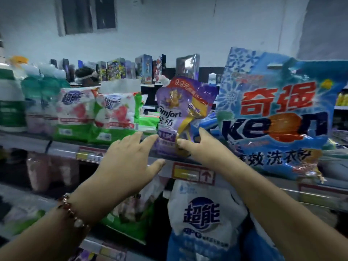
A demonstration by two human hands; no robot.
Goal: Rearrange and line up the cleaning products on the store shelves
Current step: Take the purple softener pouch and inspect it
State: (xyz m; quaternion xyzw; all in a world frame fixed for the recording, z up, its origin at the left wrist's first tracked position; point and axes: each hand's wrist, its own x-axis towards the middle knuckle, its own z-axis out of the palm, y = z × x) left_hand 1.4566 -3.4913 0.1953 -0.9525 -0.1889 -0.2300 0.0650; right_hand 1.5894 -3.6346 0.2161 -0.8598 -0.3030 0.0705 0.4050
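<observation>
A purple Comfort softener pouch (180, 113) stands upright on the upper shelf (62, 149), between green-and-white detergent bags (114, 117) and a big blue Keon washing-powder bag (273, 113). My right hand (201, 147) pinches the pouch's lower right corner between thumb and fingers. My left hand (128, 159) reaches in with straight, spread fingers, its fingertips touching the pouch's lower left edge. A bead bracelet sits on my left wrist.
Green and white bottles (37, 95) fill the upper shelf's left end. Price tags (194, 173) run along the shelf edge. Below hang a white-and-blue detergent bag (203, 217) and pink pouches (37, 172). Boxed goods (145, 68) line a far shelf behind.
</observation>
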